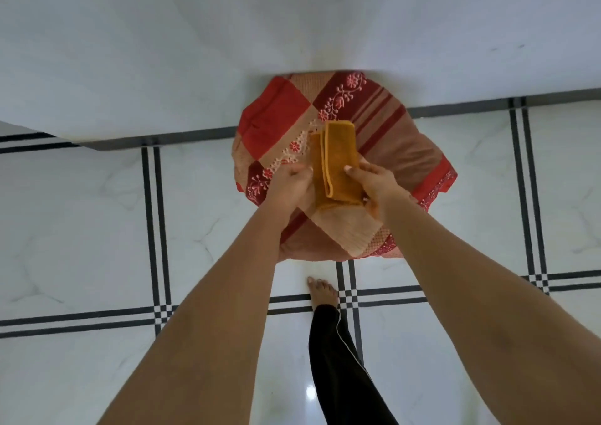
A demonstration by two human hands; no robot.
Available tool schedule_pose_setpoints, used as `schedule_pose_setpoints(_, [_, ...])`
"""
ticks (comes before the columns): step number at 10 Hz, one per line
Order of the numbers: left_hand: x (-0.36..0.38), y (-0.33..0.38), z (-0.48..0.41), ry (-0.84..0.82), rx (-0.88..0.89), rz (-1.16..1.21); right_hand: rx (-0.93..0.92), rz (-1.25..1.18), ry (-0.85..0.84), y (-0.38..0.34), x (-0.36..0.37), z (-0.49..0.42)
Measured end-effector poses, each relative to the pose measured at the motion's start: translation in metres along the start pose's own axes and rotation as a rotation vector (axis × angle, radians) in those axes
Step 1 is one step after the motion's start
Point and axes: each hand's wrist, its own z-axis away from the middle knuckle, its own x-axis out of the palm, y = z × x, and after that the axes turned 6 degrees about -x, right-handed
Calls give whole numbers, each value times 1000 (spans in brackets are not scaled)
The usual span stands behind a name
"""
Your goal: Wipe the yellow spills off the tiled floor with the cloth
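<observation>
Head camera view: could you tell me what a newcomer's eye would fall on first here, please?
The red patterned fabric over a rounded mound at centre, against the white wall, draws the eye first. On it lies a folded mustard-yellow cloth, gripped from either side by the left hand and right hand. Below, a bare foot stands on the glossy white tiled floor with dark double lines.

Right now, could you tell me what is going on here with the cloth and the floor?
A person standing barefoot on the tiled floor holds a folded yellow cloth with both hands, the left hand at its left edge and the right hand at its right. The cloth is over a round seat draped in a red patterned cover against the wall. No yellow spills show on the visible tiles, and the cloth is not touching the floor.
</observation>
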Motion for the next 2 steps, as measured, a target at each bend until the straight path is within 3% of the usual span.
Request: schedule_pose_setpoints(2, [4, -29, 1, -26, -82, 22, -12, 148, 134, 24, -1, 9])
